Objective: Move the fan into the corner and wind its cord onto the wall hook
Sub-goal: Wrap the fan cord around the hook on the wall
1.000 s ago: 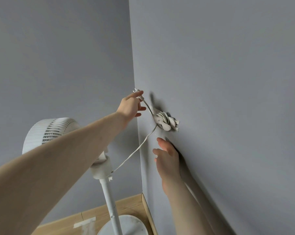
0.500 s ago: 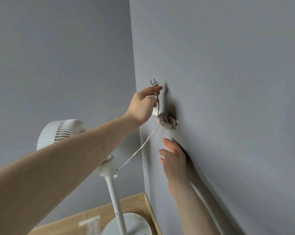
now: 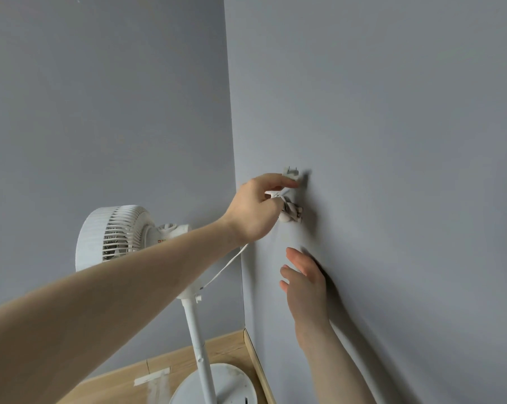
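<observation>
The grey walls [image 3: 392, 141] meet in a corner, and the white fan [image 3: 118, 237] stands there on its pole, round base on the wooden floor [image 3: 124, 383]. My left hand [image 3: 253, 208] reaches up to the right-hand wall, its fingers [image 3: 281, 180] pinching the plug [image 3: 290, 172], prongs pointing up, just above the hook. My right hand [image 3: 304, 284] lies flat against the wall below, fingers spread and empty. The cord [image 3: 226, 266] runs from the fan's neck up to a bundle of loops [image 3: 291, 212] wound on the hook, itself hidden under the windings.
</observation>
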